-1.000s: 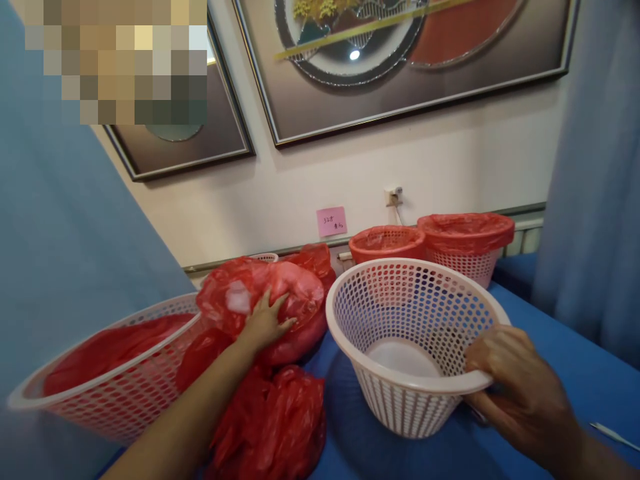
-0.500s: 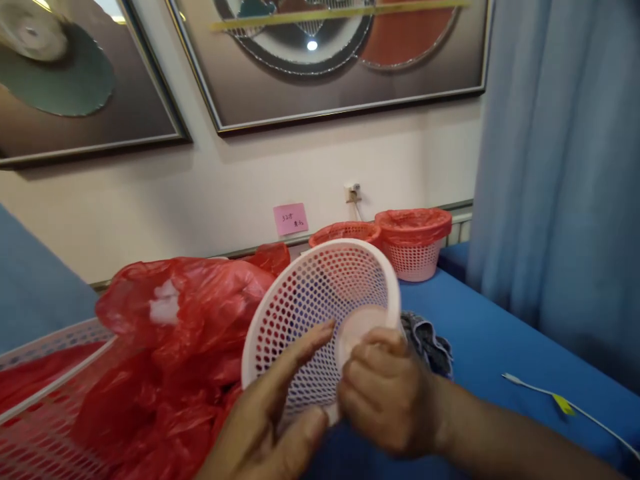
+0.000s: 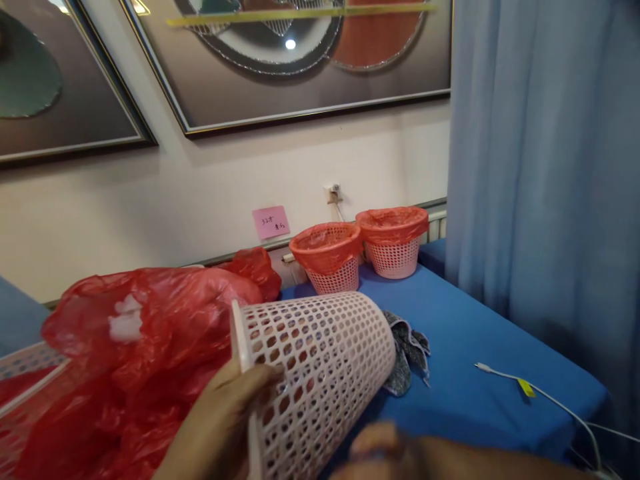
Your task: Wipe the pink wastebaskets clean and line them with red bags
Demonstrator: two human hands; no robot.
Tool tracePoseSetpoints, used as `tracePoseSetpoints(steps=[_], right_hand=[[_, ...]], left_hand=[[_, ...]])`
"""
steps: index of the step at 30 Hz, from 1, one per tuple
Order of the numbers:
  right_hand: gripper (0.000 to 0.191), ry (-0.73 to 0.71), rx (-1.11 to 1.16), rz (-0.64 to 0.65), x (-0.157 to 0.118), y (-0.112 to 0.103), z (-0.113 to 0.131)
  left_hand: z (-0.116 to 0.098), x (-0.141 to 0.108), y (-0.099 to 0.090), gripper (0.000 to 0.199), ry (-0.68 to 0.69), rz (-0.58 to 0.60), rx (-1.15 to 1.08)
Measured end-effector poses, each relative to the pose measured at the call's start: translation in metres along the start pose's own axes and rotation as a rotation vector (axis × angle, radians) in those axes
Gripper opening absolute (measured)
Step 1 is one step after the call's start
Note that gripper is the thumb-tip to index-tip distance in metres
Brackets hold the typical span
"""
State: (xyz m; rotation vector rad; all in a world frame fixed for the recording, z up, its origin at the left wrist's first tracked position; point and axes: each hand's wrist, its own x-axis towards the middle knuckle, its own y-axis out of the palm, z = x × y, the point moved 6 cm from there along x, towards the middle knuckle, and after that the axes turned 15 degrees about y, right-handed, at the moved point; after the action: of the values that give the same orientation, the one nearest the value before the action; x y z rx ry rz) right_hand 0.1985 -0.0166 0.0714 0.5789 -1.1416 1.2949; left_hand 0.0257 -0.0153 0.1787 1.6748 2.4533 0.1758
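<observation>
White openwork plastic makes up the basket [image 3: 320, 360] at the centre of the head view, tipped onto its side above the blue-covered table [image 3: 460, 333], its mouth turned left towards the red bags and its base to the right. The person's left hand [image 3: 225, 407] grasps it by the rim, the thumb laid over the outside of the perforated wall. The right hand [image 3: 373, 450] is a blur at the lower edge, near the basket's underside; whether it is clenched, loose or touching the plastic I cannot tell. Just beyond the base, a grey cloth [image 3: 400, 377] lies crumpled on the table. To the left spreads a heap of red plastic bags [image 3: 165, 367], with a white patch [image 3: 126, 319] showing on it, and at the far left edge is part of another basket [image 3: 35, 389]. Behind, near the wall, two baskets stand upright and side by side, a nearer one [image 3: 325, 250] and a farther one [image 3: 393, 227], each with red plastic folded over its rim. A pink note [image 3: 271, 223] is stuck on the wall. A white cable [image 3: 500, 373] with a yellow tag [image 3: 526, 388] trails across the table's right side, and a blue curtain [image 3: 525, 167] hangs beyond.
</observation>
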Motion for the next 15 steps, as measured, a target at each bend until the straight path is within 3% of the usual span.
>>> tracePoseSetpoints(steps=[3,5,7,10,13,15], right_hand=[[0.042,0.199,-0.027,-0.165,-0.002,-0.034,-0.073],[0.034,0.546,-0.084,-0.395,-0.006,-0.051,-0.139],[0.033,0.744,-0.137,-0.426,-0.012,-0.048,-0.186],[0.033,0.769,-0.249,-0.211,-0.016,-0.02,-0.211],[0.049,0.71,-0.445,0.09,-0.028,0.014,-0.207],[0.062,0.714,-0.513,0.186,-0.038,0.026,-0.206]], left_hand=[[-0.003,0.001,-0.014,0.069,0.049,-0.067,-0.006],[0.003,0.009,-0.018,0.072,0.147,-0.086,-0.033],[0.016,0.02,-0.019,0.076,0.265,-0.109,-0.082],[0.043,0.031,-0.017,0.08,0.345,-0.117,-0.133],[0.057,0.032,-0.011,0.075,0.378,-0.078,-0.131],[0.055,0.027,-0.007,0.073,0.427,-0.056,-0.127]])
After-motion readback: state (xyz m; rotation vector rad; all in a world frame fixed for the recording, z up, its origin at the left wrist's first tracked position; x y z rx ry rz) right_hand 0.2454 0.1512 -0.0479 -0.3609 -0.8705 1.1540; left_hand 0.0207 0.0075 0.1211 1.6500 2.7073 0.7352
